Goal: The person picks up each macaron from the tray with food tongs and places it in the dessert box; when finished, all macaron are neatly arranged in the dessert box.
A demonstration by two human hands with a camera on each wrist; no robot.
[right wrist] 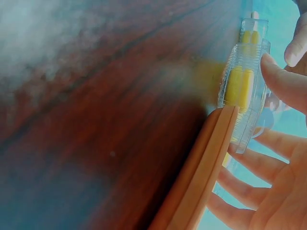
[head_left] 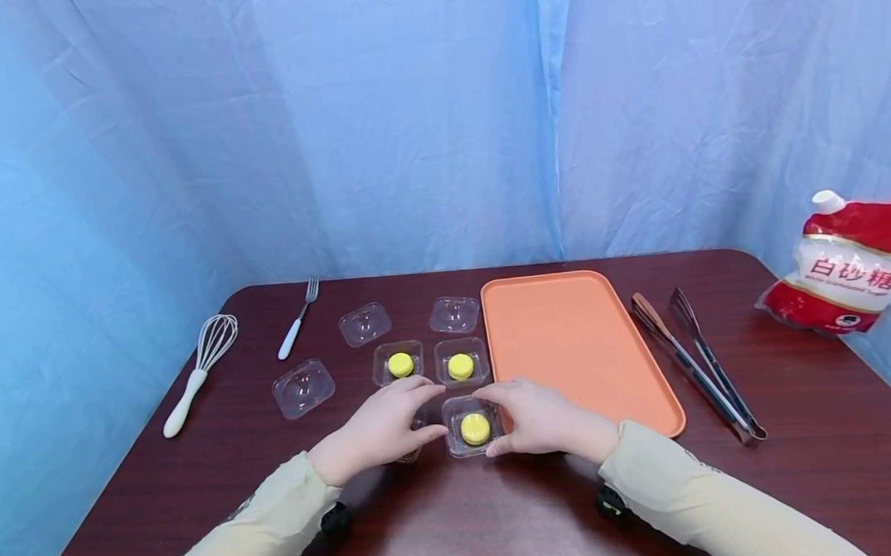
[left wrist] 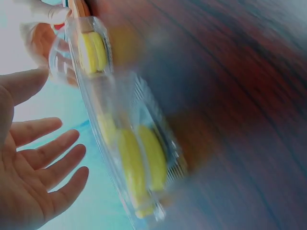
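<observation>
Yellow macarons sit in clear plastic boxes. In the head view, my right hand [head_left: 537, 415] curves around the right side of the near right box [head_left: 453, 450], which holds one macaron [head_left: 475, 428]. Its thumb [right wrist: 283, 81] is at the box rim in the right wrist view; firm contact cannot be told. My left hand [head_left: 381, 426] hovers over the near left box [head_left: 410, 455], mostly hiding it. The left wrist view shows the left fingers [left wrist: 48, 129] spread, with nothing between them. Behind stand the far left box [head_left: 380, 354] and far right box [head_left: 481, 351], each with a macaron.
Clear lids [head_left: 303, 389] lie behind and left of the boxes. An orange tray [head_left: 568, 347] adjoins them on the right, then tongs [head_left: 703, 366] and a sugar bag [head_left: 848, 264]. A whisk [head_left: 199, 372] and a fork [head_left: 299, 317] lie at left.
</observation>
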